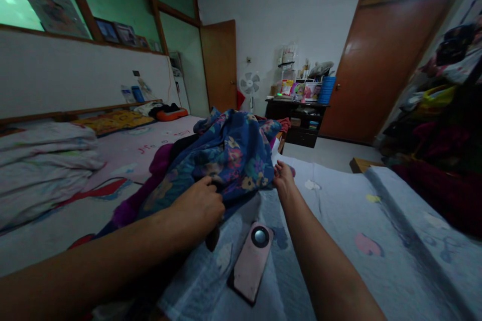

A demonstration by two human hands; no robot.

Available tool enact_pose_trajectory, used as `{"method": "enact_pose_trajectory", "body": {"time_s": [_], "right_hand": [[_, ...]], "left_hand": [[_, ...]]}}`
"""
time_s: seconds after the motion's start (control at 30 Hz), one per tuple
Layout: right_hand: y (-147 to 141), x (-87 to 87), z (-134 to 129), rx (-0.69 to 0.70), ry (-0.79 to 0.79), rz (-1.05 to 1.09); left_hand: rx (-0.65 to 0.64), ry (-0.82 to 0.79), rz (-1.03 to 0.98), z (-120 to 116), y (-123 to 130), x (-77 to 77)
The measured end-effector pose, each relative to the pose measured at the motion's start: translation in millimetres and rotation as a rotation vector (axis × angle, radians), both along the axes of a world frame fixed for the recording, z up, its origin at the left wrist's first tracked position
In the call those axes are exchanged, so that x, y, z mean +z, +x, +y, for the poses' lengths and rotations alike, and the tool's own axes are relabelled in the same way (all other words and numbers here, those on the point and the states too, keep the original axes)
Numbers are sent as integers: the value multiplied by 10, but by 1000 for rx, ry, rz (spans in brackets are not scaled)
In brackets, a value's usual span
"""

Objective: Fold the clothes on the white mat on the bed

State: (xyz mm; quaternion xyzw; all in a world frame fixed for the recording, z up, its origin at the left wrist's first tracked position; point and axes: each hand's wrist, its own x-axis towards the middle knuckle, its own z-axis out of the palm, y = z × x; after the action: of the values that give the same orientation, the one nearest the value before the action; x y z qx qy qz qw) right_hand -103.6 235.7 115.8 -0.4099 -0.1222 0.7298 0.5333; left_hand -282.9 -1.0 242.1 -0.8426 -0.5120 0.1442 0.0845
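A crumpled blue garment with a flower print [241, 150] lies heaped on the bed, its exact shape hidden in the folds. My left hand [201, 205] is closed on the near left part of the cloth, fingers curled into it. At the garment's right edge, my right hand [284, 178] has its fingers bent together on the fabric. Purple fluffy cloth [160, 160] and black cloth show from beneath the heap on the left. Between my forearms a pink phone [253, 261] lies back up on the pale blue sheet [320, 241].
A bunched floral quilt [45, 160] lies at the left, with an orange patterned pillow [115, 121] beyond it. Across the room stand a white fan [250, 83] and a dark cabinet [301, 133] loaded with items. Piled clothes [444, 175] line the right side.
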Motion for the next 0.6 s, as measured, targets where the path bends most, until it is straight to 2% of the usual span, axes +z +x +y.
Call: {"method": "enact_pose_trajectory", "body": {"time_s": [0.17, 0.23, 0.3, 0.43, 0.6], "right_hand": [[-128, -392, -180, 72, -108, -75], [-150, -460, -224, 104, -94, -60], [-147, -450, -205, 119, -63, -45], [-80, -227, 9, 58, 61, -54], [-133, 333, 439, -61, 390, -112]], "left_hand": [[16, 55, -95, -155, -381, -169], [30, 50, -117, -220, -403, -233], [52, 36, -121, -272, -356, -267], [110, -3, -124, -324, -200, -268], [163, -97, -151, -331, -115, -203]]}}
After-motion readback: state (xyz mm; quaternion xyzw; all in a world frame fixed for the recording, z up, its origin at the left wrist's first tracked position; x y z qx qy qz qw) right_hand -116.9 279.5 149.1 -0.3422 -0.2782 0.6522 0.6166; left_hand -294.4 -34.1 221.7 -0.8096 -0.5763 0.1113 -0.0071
